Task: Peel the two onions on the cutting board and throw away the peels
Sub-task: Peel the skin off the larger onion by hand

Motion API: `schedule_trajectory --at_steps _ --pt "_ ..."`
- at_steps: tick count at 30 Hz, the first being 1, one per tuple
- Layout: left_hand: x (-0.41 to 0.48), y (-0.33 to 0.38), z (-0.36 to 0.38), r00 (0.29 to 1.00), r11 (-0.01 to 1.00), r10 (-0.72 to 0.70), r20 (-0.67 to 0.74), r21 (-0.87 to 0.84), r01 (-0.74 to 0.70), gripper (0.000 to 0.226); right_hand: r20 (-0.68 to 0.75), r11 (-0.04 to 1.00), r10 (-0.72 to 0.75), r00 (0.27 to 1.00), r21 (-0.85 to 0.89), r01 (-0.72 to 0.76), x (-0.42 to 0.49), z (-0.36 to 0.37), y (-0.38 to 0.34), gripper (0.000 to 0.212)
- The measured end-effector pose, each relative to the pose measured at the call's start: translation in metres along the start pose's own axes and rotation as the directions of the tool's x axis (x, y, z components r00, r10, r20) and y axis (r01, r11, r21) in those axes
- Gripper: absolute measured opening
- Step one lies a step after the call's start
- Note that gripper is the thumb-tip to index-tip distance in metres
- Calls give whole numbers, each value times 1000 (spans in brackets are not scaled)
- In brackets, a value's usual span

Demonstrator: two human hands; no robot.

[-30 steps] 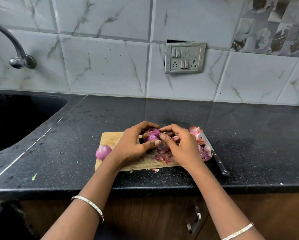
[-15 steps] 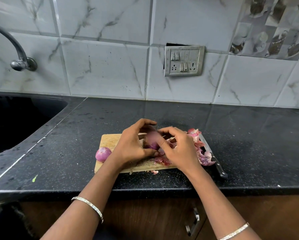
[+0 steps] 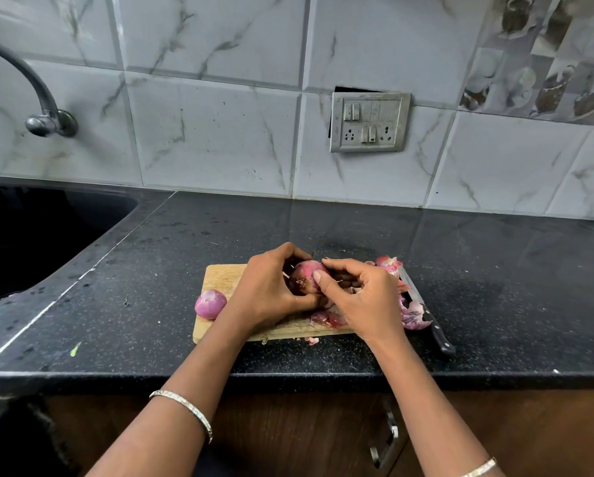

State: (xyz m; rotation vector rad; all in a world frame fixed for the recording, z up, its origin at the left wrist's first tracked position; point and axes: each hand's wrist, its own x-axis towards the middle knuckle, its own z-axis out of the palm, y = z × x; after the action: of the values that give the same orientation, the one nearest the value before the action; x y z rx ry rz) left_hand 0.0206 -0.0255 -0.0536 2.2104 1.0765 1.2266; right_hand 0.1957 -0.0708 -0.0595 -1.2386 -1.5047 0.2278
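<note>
Over the cutting board (image 3: pixel 220 277), left hand (image 3: pixel 271 294) grips the held onion (image 3: pixel 307 275), right hand (image 3: pixel 364 304) pinches its skin with thumb and curled fingers; other onion (image 3: pixel 210 304) looks peeled, peels (image 3: pixel 411 313) lie undiscarded.

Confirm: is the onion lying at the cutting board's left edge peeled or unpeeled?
Peeled, apparently: the onion shows smooth, glossy pink flesh, with no papery skin.
</note>
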Motion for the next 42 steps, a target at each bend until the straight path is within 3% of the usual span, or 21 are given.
schedule_trajectory --at_steps 16,28,38,42 --pt "4 -6 0 999 993 41 13 110 -42 65 -79 962 -195 978 -211 175 1 5 5 19" --pt "2 -2 -1 999 992 39 20 121 -41 65 -77 970 -222 972 -114 213 -1 3 2 16" --pt "3 -5 1 998 990 64 23 126 -66 64 -81 923 -283 956 -294 249 2 7 3 7" --pt "2 -4 1 998 990 59 13 128 -60 64 -87 938 -252 964 -268 221 1 7 3 6"
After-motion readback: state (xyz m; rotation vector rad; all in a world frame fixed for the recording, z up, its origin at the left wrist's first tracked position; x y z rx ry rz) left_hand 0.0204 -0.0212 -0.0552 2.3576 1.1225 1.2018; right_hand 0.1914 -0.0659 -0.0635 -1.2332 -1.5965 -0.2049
